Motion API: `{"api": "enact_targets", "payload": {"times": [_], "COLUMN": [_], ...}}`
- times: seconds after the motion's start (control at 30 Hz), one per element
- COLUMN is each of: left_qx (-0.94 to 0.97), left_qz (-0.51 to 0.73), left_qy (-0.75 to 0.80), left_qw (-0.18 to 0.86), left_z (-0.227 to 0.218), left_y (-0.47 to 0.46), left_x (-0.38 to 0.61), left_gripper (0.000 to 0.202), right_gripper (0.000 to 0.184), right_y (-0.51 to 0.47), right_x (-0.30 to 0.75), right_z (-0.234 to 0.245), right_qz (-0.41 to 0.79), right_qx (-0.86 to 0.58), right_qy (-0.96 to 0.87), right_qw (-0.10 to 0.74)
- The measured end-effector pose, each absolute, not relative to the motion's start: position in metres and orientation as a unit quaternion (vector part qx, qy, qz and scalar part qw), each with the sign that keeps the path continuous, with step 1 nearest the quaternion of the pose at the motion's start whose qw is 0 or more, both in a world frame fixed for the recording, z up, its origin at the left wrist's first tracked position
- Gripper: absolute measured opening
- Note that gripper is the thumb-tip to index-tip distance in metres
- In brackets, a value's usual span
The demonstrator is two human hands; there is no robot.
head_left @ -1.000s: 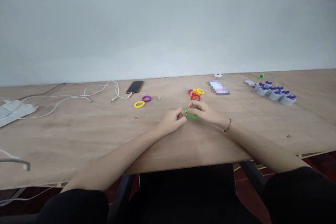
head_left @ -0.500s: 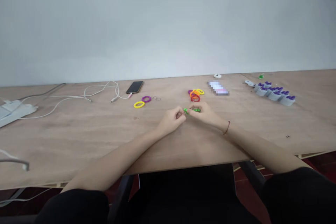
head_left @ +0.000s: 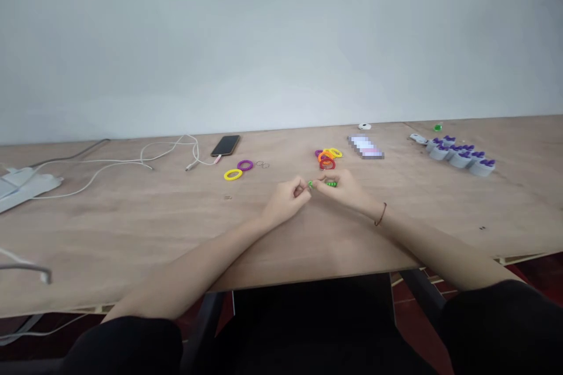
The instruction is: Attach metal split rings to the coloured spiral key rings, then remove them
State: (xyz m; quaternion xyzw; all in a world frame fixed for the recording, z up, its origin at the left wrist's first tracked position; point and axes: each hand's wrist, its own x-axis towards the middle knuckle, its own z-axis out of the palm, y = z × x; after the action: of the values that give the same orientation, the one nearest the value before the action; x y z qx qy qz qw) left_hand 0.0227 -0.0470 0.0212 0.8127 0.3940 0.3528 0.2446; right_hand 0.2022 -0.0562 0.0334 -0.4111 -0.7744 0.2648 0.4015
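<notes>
Both of my hands meet at the middle of the wooden table (head_left: 132,228). My left hand (head_left: 288,199) is closed in a pinch at one end of a green spiral hair tie (head_left: 331,184). My right hand (head_left: 345,189) is closed round the rest of the tie, hiding most of it. What the left fingertips pinch beside the tie is too small to make out. Just beyond my hands lies a small pile of spiral ties (head_left: 328,157) in orange, yellow, red and purple.
A yellow tie (head_left: 233,174), a purple tie (head_left: 245,165) and small metal rings (head_left: 263,164) lie left of centre. A black phone (head_left: 226,145) with white cables (head_left: 145,158) sits behind them. Grey cups with purple tops (head_left: 461,156) stand at the right.
The green tie, a visible loop between my hands a second ago, is now mostly hidden inside my right hand. Both hands stayed in the same spot.
</notes>
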Motion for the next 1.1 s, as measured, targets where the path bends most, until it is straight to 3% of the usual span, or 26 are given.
{"api": "enact_targets", "payload": {"times": [0.23, 0.77, 0.87, 1.1], "left_qx": [0.799, 0.778, 0.784, 0.796], "left_qz": [0.36, 0.391, 0.388, 0.386], "left_qy": [0.404, 0.419, 0.418, 0.41], "left_qw": [0.261, 0.259, 0.243, 0.222], "left_z": [0.021, 0.022, 0.022, 0.024], "left_y": [-0.047, -0.049, -0.048, -0.049], "left_x": [0.023, 0.025, 0.025, 0.024], "left_gripper": [0.011, 0.011, 0.01, 0.011], "right_gripper": [0.014, 0.022, 0.023, 0.025], "right_y": [-0.056, -0.053, -0.057, -0.061], "right_x": [0.203, 0.205, 0.203, 0.197], "right_z": [0.029, 0.015, 0.02, 0.032], "right_qz": [0.179, -0.032, 0.017, 0.272], "right_qx": [-0.392, -0.359, -0.38, -0.392], "right_qy": [-0.806, -0.853, -0.842, -0.766], "right_qw": [0.405, 0.377, 0.382, 0.432]}}
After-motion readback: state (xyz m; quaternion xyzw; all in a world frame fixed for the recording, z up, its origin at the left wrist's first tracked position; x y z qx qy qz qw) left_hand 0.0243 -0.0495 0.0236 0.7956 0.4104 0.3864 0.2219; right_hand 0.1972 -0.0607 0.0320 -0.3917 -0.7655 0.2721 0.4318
